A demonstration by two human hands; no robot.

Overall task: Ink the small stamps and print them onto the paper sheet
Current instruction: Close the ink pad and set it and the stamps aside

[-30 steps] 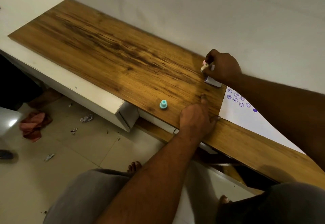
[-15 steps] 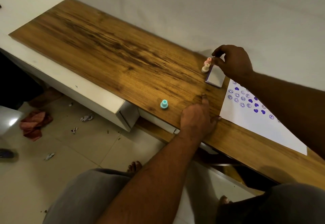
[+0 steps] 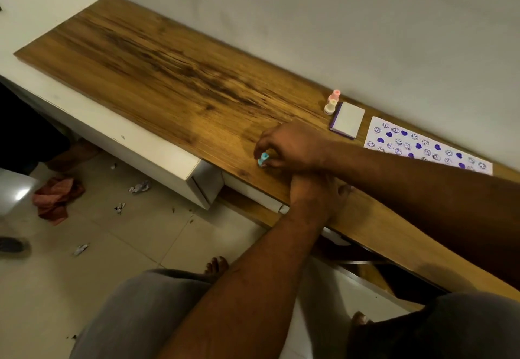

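Observation:
My right hand (image 3: 292, 149) reaches across to the left and pinches a small teal stamp (image 3: 263, 159) near the front edge of the wooden board (image 3: 168, 77). My left hand (image 3: 318, 192) rests flat on the board under the right forearm, holding nothing. A pink stamp (image 3: 334, 95) and a cream stamp (image 3: 330, 107) stand by the wall beside the closed ink pad (image 3: 348, 120). The white paper sheet (image 3: 422, 144) to the right carries several purple smiley and heart prints; my right forearm covers its near part.
A white wall runs close behind the board. White cabinets (image 3: 112, 139) lie under and left of it. Below are a tiled floor with paper scraps (image 3: 139, 187), a red cloth (image 3: 56, 198), my knees and bare feet.
My right hand left the pink and cream stamps beside the ink pad, swept left across the board, and closed on the teal stamp. The left hand stayed put.

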